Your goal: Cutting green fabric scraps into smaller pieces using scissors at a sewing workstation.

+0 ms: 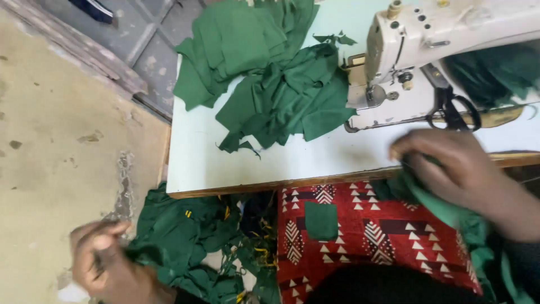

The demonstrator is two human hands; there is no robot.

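My left hand [104, 259] is low at the bottom left, fingers closed on a corner of green cloth from the heap on the floor [185, 236]. My right hand [450, 163] is at the table's front edge, fingers pinched on a fold of lighter green fabric [444, 208] that hangs down over my lap. A small dark green square piece [321, 220] lies on the red patterned cloth [365, 231] across my lap. Both hands are blurred by motion.
A white sewing machine [427, 45] stands at the table's right, with black scissors [450, 104] lying against its base. A pile of cut green pieces [270, 73] covers the back of the white table [225, 157]. The floor at the left is bare concrete.
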